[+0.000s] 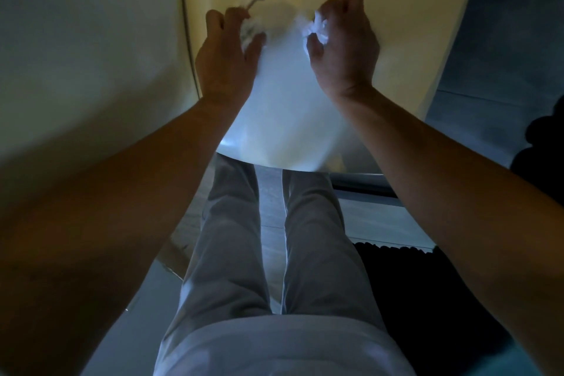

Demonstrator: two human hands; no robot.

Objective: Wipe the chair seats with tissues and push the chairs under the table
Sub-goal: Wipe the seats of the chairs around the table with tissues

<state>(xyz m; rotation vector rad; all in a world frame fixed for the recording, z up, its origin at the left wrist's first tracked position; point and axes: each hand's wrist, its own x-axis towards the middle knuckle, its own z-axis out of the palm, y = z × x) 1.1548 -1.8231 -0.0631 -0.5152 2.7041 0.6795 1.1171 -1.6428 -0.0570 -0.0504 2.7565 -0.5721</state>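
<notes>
A crumpled white tissue (316,28) sits in the right hand (343,49), near the upper centre of the view; the thumb and curled fingers of that hand close round it, and only the bunched part between thumb and forefinger shows. A second tissue (251,27), frayed and blurred, is gripped in the left hand (227,56); a ragged end of it sticks up above the knuckles. Both hands are clenched on their tissues and are held side by side, apart from each other, over a pale curved surface (283,119); whether the tissues touch that surface cannot be told. The surface is cream at the top, where a warm patch of light falls on it, and bluish white lower down; its rounded near edge ends just above the person's legs; whether it is a chair seat or a table top cannot be told. A dark seam (187,40) runs down its left side, beside a second pale panel (85,55). Both forearms are bare and reach forward from the lower corners. Below the rounded edge stand the legs in light trousers (232,238), on a grey floor (375,217); a black mat (427,299) lies to the right of the legs.
</notes>
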